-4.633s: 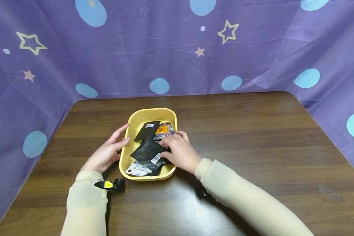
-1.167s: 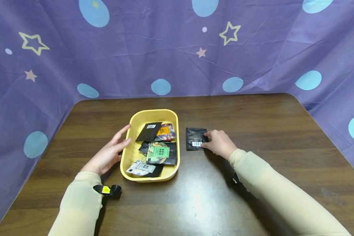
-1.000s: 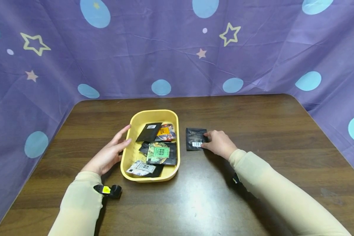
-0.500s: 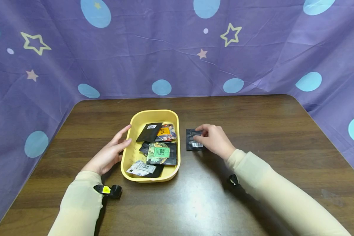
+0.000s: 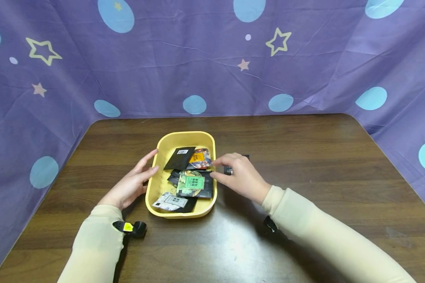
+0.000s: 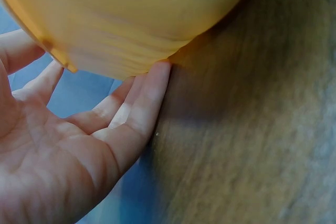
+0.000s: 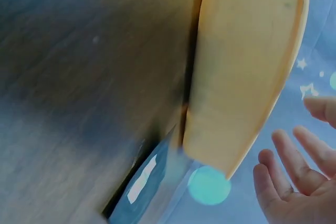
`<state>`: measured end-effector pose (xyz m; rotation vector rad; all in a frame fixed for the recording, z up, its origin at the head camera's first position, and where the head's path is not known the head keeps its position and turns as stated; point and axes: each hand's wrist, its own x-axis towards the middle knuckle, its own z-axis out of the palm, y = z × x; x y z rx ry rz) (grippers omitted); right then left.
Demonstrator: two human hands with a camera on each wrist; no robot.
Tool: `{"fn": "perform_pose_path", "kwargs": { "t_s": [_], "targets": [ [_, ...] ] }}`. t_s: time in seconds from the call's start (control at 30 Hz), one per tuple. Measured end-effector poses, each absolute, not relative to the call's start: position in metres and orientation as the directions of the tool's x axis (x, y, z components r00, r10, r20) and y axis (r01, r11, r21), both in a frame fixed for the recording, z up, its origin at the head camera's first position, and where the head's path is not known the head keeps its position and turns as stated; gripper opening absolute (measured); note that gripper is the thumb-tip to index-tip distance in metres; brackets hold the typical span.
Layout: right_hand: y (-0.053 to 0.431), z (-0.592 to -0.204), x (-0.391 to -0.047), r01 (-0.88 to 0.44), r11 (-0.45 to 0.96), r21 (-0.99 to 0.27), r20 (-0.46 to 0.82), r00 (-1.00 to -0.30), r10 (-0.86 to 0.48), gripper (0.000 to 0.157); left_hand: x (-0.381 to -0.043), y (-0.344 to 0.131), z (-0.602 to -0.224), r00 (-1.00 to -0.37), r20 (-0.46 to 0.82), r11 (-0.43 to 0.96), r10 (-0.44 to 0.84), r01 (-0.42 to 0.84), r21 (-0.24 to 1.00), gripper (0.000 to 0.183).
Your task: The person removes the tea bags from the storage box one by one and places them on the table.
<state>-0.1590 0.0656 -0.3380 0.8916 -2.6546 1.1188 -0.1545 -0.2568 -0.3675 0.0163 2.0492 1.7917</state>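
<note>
A yellow plastic tub stands on the wooden table. Fingertips of my left hand touch its left side, the fingers nearly straight in the left wrist view. Inside lie several flat sachets: one black with a barcode, one with an orange label, one with a green label and one with a pale label. My right hand hovers at the tub's right rim, holding nothing, thumb and fingers apart. Beneath it, mostly hidden in the head view, a black sachet lies on the table.
The brown wooden table stretches to the right of the tub. A purple curtain with stars and blue dots hangs behind and at both sides. A black strap device sits on the left wrist.
My right hand took a black sachet from the tub and laid it on the table to the right, uncovering the green-labelled sachet. It has let go and moved left to the tub's rim.
</note>
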Motion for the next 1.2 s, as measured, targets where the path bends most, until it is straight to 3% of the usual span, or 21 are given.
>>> {"fn": "perform_pose_path", "kwargs": {
  "t_s": [0.5,0.8,1.0,1.2],
  "targets": [
    [0.033,-0.344,-0.148,-0.807,0.552,-0.209,0.341,-0.589,-0.733,0.041,-0.155,-0.256,-0.366,-0.915,-0.299,0.176,0.27,-0.258,0.95,0.068],
    [0.015,-0.345,-0.143,-0.745,0.667,-0.037,0.171,-0.662,-0.73,0.048,-0.154,-0.256,-0.367,-0.916,-0.302,0.179,0.265,-0.261,0.949,0.068],
    [0.008,-0.348,-0.142,-0.699,0.714,-0.038,0.102,-0.713,-0.693,0.047,-0.155,-0.256,-0.368,-0.916,-0.293,0.173,0.276,-0.252,0.952,0.068],
    [0.007,-0.353,-0.142,-0.69,0.723,-0.047,0.138,-0.721,-0.679,0.035,-0.155,-0.256,-0.369,-0.919,-0.278,0.169,0.28,-0.238,0.957,0.068]
  ]
}}
